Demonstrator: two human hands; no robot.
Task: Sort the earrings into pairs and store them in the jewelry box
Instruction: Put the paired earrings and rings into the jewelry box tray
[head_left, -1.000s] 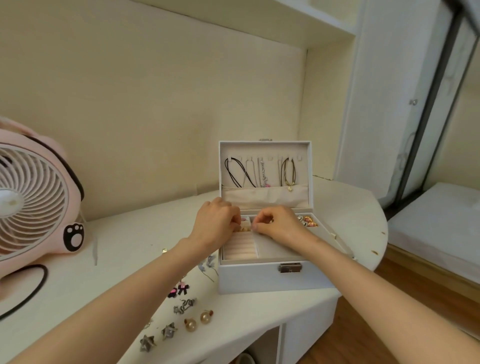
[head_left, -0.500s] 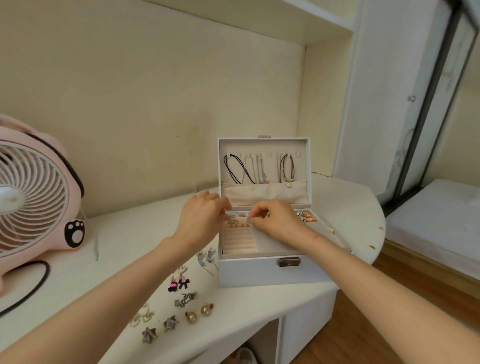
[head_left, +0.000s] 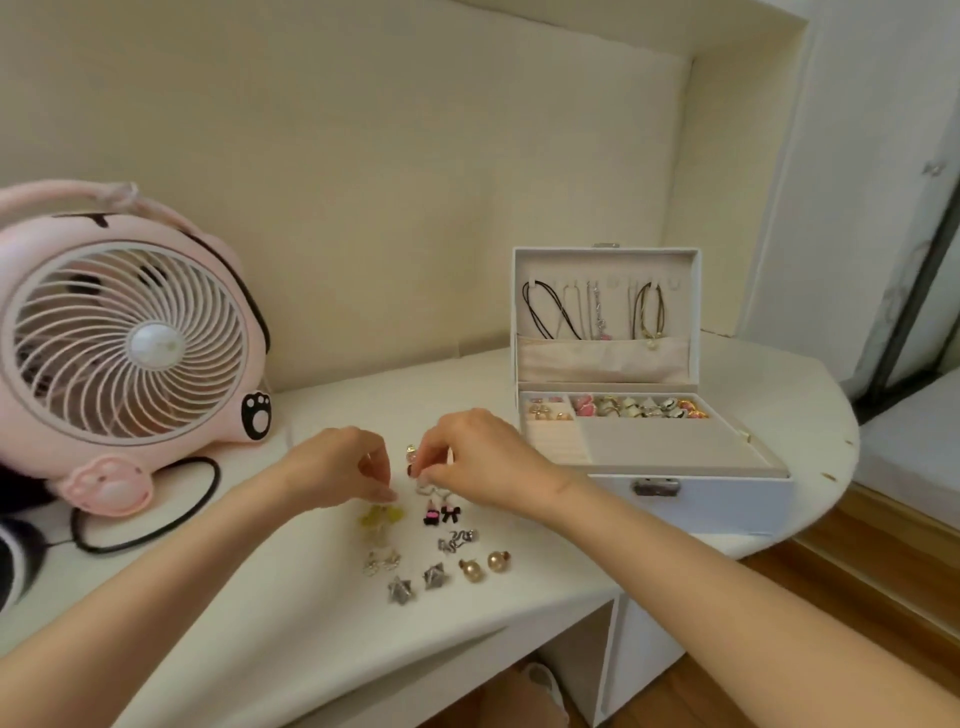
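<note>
Head view: left of the jewelry box (head_left: 701, 512), several paired earrings (head_left: 449, 514) lie unstored on the white table (head_left: 260, 623). The left hand (head_left: 337, 467) curls over them, grip unclear; the right hand (head_left: 478, 462) pinches a red earring (head_left: 411, 457). The box's rear compartments look part-filled. Farther left stands a pink fan (head_left: 124, 343), with a cream wall (head_left: 415, 156) behind.

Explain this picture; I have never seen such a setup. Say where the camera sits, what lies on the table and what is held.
No machine here: a person works bare-handed, filmed by one camera on their head. The left hand and right hand pinch among loose earrings laid in pairs on the white table. Whether either grip holds one is too small to tell. The open jewelry box stands to the right, necklaces hanging in its lid; a pink fan stands left.
</note>
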